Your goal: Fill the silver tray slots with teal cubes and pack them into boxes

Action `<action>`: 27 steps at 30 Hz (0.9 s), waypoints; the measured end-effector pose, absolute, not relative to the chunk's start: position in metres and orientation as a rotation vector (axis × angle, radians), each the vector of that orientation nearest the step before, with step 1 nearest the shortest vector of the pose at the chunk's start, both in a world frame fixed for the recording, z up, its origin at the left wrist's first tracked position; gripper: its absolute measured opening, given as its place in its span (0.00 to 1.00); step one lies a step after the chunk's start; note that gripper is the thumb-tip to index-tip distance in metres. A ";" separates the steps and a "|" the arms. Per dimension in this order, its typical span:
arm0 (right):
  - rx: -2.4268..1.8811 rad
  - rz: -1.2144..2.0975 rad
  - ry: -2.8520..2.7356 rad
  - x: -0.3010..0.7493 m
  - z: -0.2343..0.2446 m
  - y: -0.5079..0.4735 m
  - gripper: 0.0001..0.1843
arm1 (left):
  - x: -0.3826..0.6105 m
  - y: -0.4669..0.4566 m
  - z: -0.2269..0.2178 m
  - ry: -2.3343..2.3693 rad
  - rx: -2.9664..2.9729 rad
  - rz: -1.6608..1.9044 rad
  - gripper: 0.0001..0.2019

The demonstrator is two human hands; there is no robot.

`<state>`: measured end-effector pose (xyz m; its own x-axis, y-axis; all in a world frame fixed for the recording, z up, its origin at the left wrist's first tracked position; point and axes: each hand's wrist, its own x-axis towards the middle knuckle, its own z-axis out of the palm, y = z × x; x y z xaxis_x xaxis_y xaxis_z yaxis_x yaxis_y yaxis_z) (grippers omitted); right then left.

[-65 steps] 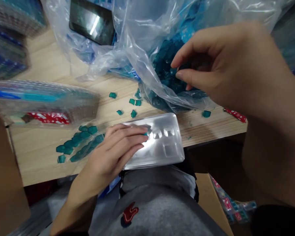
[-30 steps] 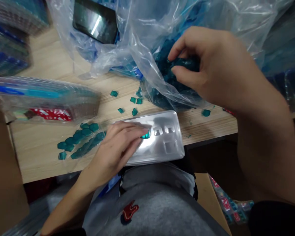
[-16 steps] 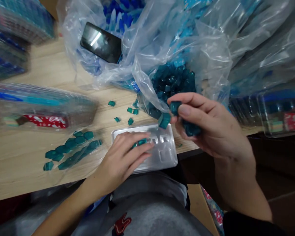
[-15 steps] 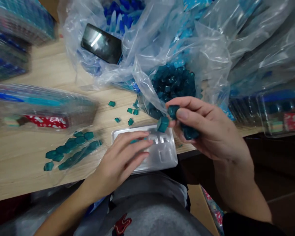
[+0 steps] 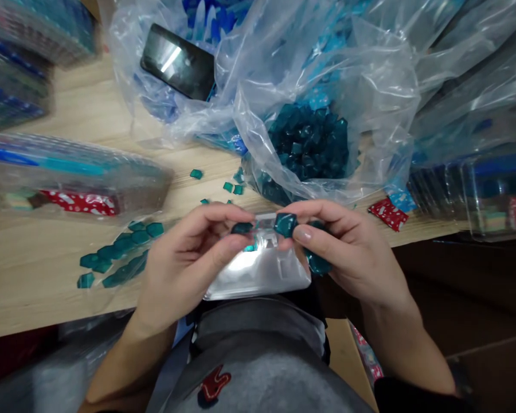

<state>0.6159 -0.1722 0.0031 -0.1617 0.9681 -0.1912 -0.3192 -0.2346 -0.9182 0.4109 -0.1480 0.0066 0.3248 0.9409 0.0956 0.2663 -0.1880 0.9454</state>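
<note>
Head view, hands at centre frame. My left hand is pinched shut, thumb and forefinger closed on a flat teal piece. My right hand is likewise pinched on a square teal piece, with spare teal pieces cupped against the palm. The two hands meet almost fingertip to fingertip, and the two held pieces are just beside each other.

Directly beneath both hands, at lower centre, lies the clear blister tray. It rests on the near edge of the wooden table with its long axis running left to right across the frame. Its row of pockets sits under my fingertips. The square piece hovers over that row, and the right hand is marginally the nearer.

Left of centre, loose teal pieces are scattered on the wood. Above centre, an open plastic bag holds a heap of the same pieces. A red wrapper lies right of it. A stack of clear packs fills the left, and a phone rests at upper left.
</note>
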 end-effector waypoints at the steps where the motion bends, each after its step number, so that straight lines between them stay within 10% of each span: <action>1: -1.043 1.607 -0.897 0.616 0.001 -0.172 0.07 | 0.408 -0.145 0.006 1.154 1.693 0.939 0.08; 8: -1.185 1.463 -1.081 0.614 0.003 -0.177 0.12 | 0.410 -0.136 0.007 1.133 2.114 0.927 0.19; 18: -1.329 1.150 -1.415 0.605 0.003 -0.190 0.11 | 0.420 -0.147 0.008 0.924 2.304 0.762 0.09; 27: -1.442 0.358 -2.072 0.617 -0.013 -0.196 0.15 | 0.407 -0.147 -0.006 1.125 2.373 0.809 0.13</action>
